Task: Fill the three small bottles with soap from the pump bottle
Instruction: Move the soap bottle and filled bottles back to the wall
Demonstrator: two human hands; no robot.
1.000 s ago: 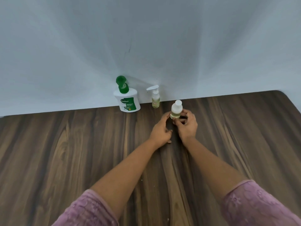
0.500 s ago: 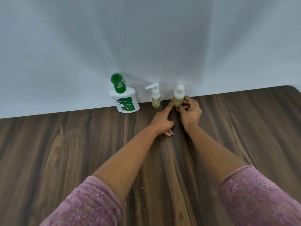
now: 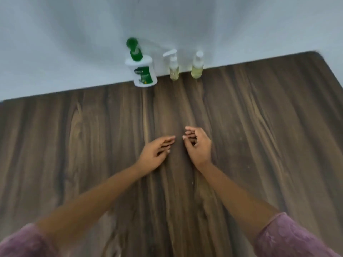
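Left hand (image 3: 156,154) has its fingers extended; right hand (image 3: 197,145) is loosely curled. Both are empty, low over the table (image 3: 74,145). Pump bottle (image 3: 142,71) stands well beyond the left fingertips. Spray-top bottle (image 3: 174,68) and capped bottle (image 3: 197,67) stand beyond the right hand, both showing yellowish liquid. No third bottle is in view. Judgement: between fills; the next move calls for finding it.

You look down on a dark wood-grain bench (image 3: 74,145), its streaks running away from you. Its far edge meets a plain pale grey wall (image 3: 74,43); its far right corner is rounded. Soft, even light.
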